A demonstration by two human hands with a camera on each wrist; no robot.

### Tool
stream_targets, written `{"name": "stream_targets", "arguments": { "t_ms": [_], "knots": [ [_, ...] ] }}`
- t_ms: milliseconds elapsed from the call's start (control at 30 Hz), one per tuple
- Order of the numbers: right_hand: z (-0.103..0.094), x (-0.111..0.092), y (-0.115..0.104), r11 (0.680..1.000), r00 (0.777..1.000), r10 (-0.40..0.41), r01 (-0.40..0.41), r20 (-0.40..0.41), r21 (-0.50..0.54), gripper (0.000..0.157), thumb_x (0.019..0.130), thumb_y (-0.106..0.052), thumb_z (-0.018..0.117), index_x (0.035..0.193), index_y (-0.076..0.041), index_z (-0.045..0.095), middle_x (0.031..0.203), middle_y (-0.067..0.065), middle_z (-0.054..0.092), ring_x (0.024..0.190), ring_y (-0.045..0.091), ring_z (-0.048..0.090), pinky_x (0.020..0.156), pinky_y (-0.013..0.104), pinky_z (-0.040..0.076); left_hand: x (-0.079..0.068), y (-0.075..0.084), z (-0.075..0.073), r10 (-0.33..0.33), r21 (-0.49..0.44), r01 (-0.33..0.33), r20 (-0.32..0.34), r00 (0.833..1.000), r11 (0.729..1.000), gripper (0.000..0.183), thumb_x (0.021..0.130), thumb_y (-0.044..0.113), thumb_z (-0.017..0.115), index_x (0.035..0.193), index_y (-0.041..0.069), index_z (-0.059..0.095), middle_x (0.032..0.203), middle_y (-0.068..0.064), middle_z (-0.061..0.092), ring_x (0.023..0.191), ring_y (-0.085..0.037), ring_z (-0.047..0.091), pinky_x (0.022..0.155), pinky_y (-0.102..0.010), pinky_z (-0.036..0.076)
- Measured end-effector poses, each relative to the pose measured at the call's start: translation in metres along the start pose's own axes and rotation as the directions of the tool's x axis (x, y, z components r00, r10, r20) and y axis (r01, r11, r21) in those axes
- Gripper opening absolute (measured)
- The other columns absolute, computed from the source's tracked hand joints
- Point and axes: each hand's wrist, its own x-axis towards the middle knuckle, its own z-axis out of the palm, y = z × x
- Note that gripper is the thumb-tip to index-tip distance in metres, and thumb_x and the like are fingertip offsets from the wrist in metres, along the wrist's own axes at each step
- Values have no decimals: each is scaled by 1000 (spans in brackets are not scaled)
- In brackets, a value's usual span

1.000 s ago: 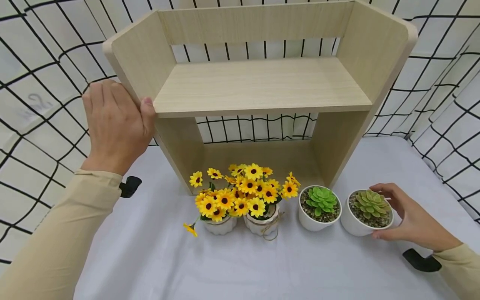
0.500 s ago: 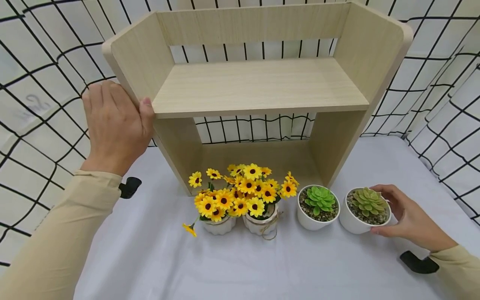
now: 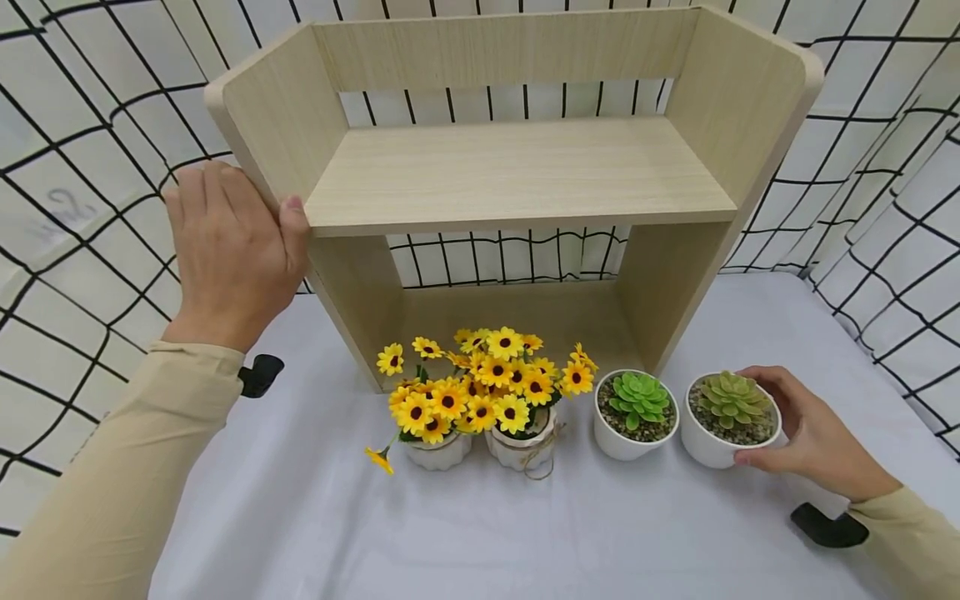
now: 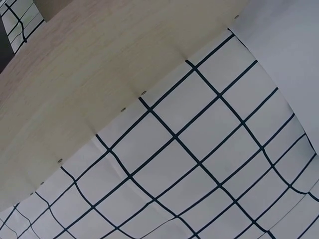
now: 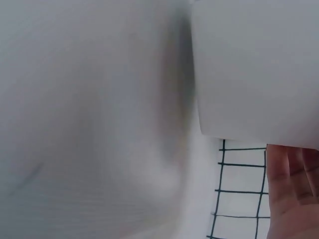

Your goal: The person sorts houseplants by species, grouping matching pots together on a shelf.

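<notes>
My left hand [image 3: 232,250] grips the left side panel of a pale wooden two-tier shelf [image 3: 517,171], thumb on its front edge. The left wrist view shows that panel's outer face [image 4: 99,84], with the hand out of sight. At right, my right hand [image 3: 806,425] holds a white pot with a dull-green succulent [image 3: 732,400], thumb in front and fingers round the far side. Up close in the right wrist view are the white pot wall [image 5: 254,69] and my fingers [image 5: 284,174]. A second white pot, with a brighter green succulent [image 3: 640,398], stands just left of it.
Two whitish pots of yellow flowers [image 3: 487,379] stand before the shelf's lower tier, the right one [image 3: 517,450] tied with twine. White cloth [image 3: 600,533] covers the table. Black wire grid [image 3: 892,175] walls stand behind and at both sides.
My right hand and wrist have shifted slightly left, with the held succulent moving a little along. The left hand keeps its grip on the shelf; the other pots stay put.
</notes>
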Motion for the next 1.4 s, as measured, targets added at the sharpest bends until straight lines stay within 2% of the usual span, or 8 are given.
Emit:
{"name": "stream_targets", "arguments": {
  "t_ms": [200,433,567,700,833,1000,1233,1400],
  "knots": [
    [-3,7,-15,1000,998,-11,10,-69,-18,99,59,15,90,143,-6,43,135,-16,51,117,-11,53,94,-1,42,0,1,0,0,-8,0,-4,1000,1000,59,105,41,22,110,-15,41,102,-34,42,97,-46,33,84,-54,23],
    [-5,18,-40,997,985,25,-37,-172,-67,101,60,11,92,145,-12,42,135,-21,47,122,-11,47,98,-3,35,0,1,0,-5,-16,5,-11,1000,1000,58,105,40,22,109,-14,41,102,-33,42,97,-46,33,83,-53,23],
    [-5,25,-55,997,973,51,-64,-226,-51,101,61,13,90,145,-15,42,136,-18,47,121,-7,49,98,-3,37,0,1,0,-6,-20,6,-15,1000,1000,58,105,41,22,109,-14,41,101,-34,43,97,-46,34,82,-53,23],
    [-7,30,-71,998,961,19,-3,-275,58,100,60,24,84,143,-14,44,138,-9,50,119,-1,53,95,0,43,0,2,0,-6,-18,6,-19,1000,1000,58,105,40,22,108,-14,41,101,-34,43,97,-46,34,81,-53,23],
    [-9,35,-87,981,951,-26,83,-309,173,100,57,32,78,142,-10,46,139,-2,51,120,5,55,96,3,46,0,1,0,-3,-17,2,-22,1000,1000,57,105,40,22,108,-14,41,101,-34,43,96,-46,33,81,-53,23],
    [-8,42,-106,972,948,-63,129,-313,195,102,54,34,78,143,-8,46,142,-1,51,123,8,54,98,4,46,-1,0,0,0,-15,0,-24,1000,1000,57,105,40,22,108,-14,41,101,-34,43,96,-46,34,80,-53,24],
    [-9,52,-131,986,954,-84,121,-286,112,107,54,31,81,146,-11,44,141,-5,50,124,7,53,96,3,47,-2,0,-1,-2,-8,2,-29,1000,1000,56,105,39,22,106,-14,42,98,-33,43,94,-46,34,79,-53,24],
    [-12,61,-150,957,947,-137,203,-291,209,105,52,34,78,144,-7,47,138,0,53,121,11,55,94,7,51,0,1,-1,4,-3,-5,-32,999,1000,56,105,38,22,104,-14,42,97,-34,44,93,-47,35,78,-53,25]
  ]
}}
